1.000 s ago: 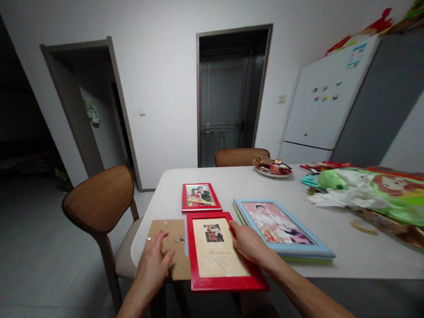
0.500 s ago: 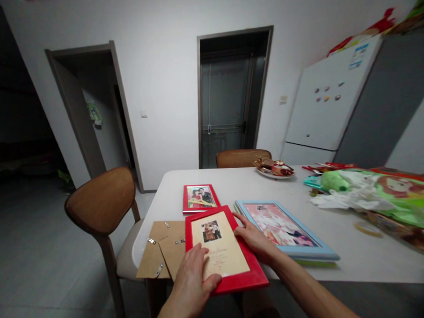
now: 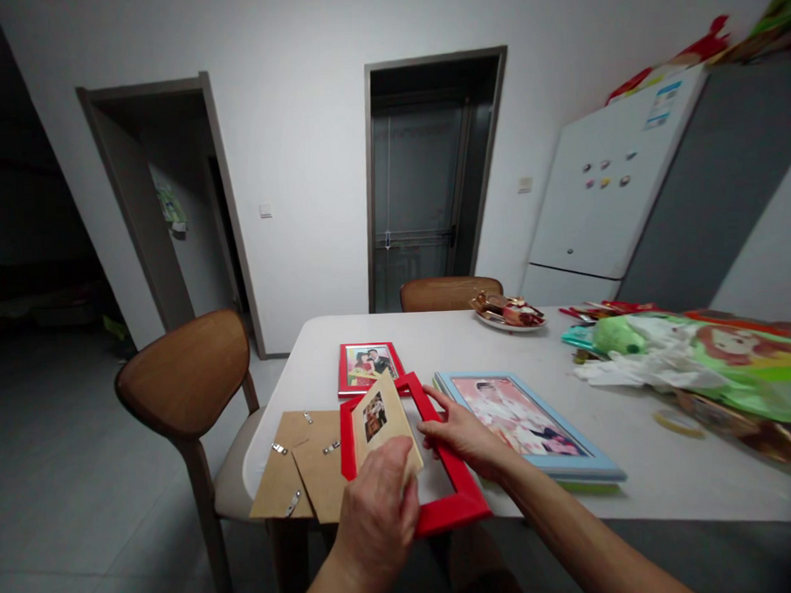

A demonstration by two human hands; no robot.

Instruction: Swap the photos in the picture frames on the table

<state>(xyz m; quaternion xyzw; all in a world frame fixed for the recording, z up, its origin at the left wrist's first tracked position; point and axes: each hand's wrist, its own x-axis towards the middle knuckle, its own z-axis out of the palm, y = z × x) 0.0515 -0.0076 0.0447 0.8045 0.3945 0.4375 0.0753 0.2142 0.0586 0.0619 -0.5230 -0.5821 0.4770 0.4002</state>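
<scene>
My left hand (image 3: 382, 498) grips a cream sheet (image 3: 393, 419) with a small photo printed on it, tilted up out of a red frame (image 3: 454, 469). The right side of that frame is held by my right hand (image 3: 457, 429), and its opening shows the white table through it. Brown backing boards (image 3: 272, 477) with metal clips lie to the left, partly under the red frame. Behind it sits a smaller red picture frame (image 3: 339, 373). To the right of my right hand, a light blue picture frame (image 3: 606, 466) lies on something green.
The white table (image 3: 437, 343) holds a plate of wrapped items (image 3: 511, 316) at the back and green and white plastic packaging (image 3: 666, 350) at the right. A roll of tape (image 3: 677, 424) lies near it. Wooden chairs (image 3: 189, 367) stand left and behind.
The cream sheet, flat in the red frame before, is now lifted and tilted in my left hand. The frame's opening now shows. My left hand has closed round the sheet's edge.
</scene>
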